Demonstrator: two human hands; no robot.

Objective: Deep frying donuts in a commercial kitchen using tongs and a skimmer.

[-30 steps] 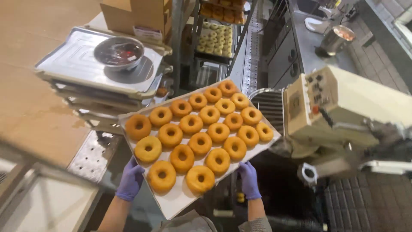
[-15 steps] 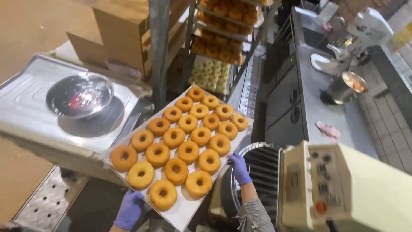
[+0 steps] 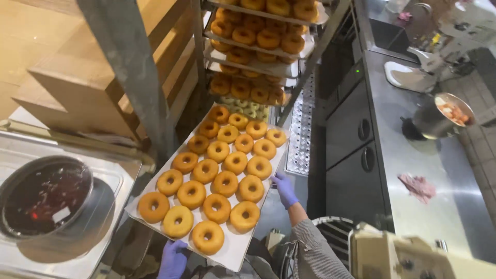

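Carefully held, the sheet tray (image 3: 235,253) of doughnuts hangs in the air between two gloved hands. The left hand (image 3: 173,258) is closed on the near corner from below. The right hand (image 3: 284,188) grips the long right edge about halfway along, fingers curled under the rim.

As I judge it, carrying this well means holding the tray level so nothing slides, with both grips firm. The far corner also has to stay clear of the grey rack post (image 3: 129,67) and the rack's side rail. That far end points toward the rack (image 3: 258,66) and lies just in front of its lower shelves.

The glazed ring doughnuts (image 3: 226,183) on the tray number twenty-three: five rows of four, then a near row of three. None of them overlap.

The rack shows at least four loaded shelves of similar doughnuts, with a paler batch lowest. Their number cannot be counted, since the shelves hide part of each other.

To the left, one metal bowl (image 3: 44,199) of dark glaze sits on a steel pan (image 3: 111,181). On the right, the steel desk (image 3: 413,155) carries one pot (image 3: 449,111) and one pink smear (image 3: 418,186). A beige machine (image 3: 413,258) fills the near right corner.
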